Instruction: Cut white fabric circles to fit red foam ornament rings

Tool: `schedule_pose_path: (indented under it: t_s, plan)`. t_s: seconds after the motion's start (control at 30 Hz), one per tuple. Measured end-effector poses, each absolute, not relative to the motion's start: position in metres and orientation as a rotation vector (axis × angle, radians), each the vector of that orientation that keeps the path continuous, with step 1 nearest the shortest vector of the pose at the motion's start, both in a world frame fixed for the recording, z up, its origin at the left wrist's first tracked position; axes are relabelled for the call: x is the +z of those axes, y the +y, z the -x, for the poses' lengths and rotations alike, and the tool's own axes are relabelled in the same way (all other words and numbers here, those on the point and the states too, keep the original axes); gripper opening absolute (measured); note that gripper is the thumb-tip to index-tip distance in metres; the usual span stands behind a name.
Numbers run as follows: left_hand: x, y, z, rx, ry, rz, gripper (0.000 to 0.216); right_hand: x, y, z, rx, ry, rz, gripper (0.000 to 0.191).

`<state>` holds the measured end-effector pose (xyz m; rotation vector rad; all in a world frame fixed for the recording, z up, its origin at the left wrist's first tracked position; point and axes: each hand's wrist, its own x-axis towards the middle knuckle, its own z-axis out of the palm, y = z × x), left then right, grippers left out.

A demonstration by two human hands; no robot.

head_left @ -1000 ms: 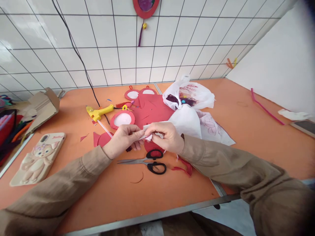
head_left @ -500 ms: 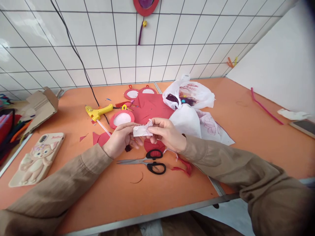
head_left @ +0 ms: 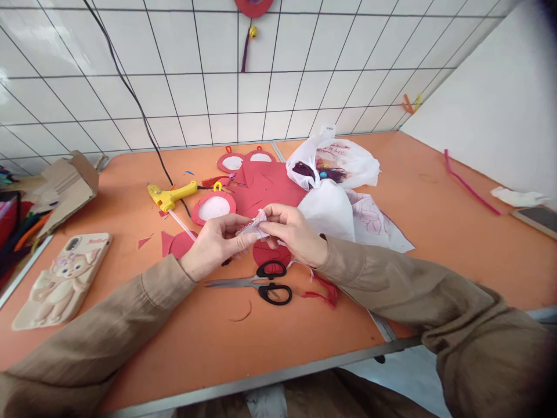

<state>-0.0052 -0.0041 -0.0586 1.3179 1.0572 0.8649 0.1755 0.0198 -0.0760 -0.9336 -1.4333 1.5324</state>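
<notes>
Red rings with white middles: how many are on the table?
3. One ring by the yellow glue gun, two rings side by side at the back. More may hide under the red sheets.

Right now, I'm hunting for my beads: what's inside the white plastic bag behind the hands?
The white plastic bag is open at the mouth: dark purple threads and a few small beads, one blue, show inside. Anything deeper is covered by its folds.

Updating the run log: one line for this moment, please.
left hand + right hand: pinch white scrap | under: scissors | left: glue gun, phone | right: bag
</notes>
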Motion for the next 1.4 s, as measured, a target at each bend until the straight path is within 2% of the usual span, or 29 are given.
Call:
schedule_pose_path:
  t_s: [0.07, 0.2, 0.37, 0.47, 0.6, 0.73, 0.87, 0.97, 1.17, 1.33, 1.4]
  plan:
    - [-0.058, -0.005, 0.003, 0.826, 1.11, -1.358, 0.034, -0.076, 0.019, -0.176, 1.501, -1.507, 0.915, 0.014]
    - [-0.064, -0.003, 0.002, 0.839, 1.044, -1.246, 0.034, -0.076, 0.021, -0.178, 1.396, -1.631, 0.881, 0.016]
    - [-0.069, -0.002, 0.003, 0.958, 1.038, -1.116, 0.03, -0.063, 0.018, -0.183, 0.938, -1.735, 0.908, 0.01]
    - [-0.069, -0.002, 0.003, 1.021, 1.069, -1.106, 0.026, -0.049, 0.003, -0.186, 0.804, -2.271, 0.816, 0.011]
    - [-0.068, -0.001, 0.002, 1.063, 1.115, -1.101, 0.02, -0.039, -0.02, -0.188, 0.388, -3.013, 0.74, 0.013]
    - [-0.069, 0.0, 0.002, 1.097, 1.103, -1.066, 0.02, -0.041, -0.026, -0.19, 0.196, -3.167, 0.657, 0.005]
    - [-0.071, 0.001, 0.003, 1.127, 1.061, -1.022, 0.02, -0.042, -0.024, -0.192, 0.146, -3.214, 0.622, 0.02]
    - [-0.071, 0.003, 0.004, 1.145, 1.027, -0.975, 0.022, -0.038, -0.025, -0.197, 0.195, -3.202, 0.61, 0.02]
    - [-0.07, 0.007, 0.007, 1.179, 1.043, -0.949, 0.028, -0.014, -0.02, -0.21, 0.536, -3.095, 0.563, 0.022]
    - [-0.071, 0.009, 0.009, 1.197, 1.057, -0.925, 0.027, -0.002, -0.002, -0.211, 0.954, -2.769, 0.699, 0.046]
    - [-0.071, 0.009, 0.009, 1.213, 1.049, -0.91, 0.028, -0.004, 0.005, -0.211, 1.133, -2.532, 0.732, 0.049]
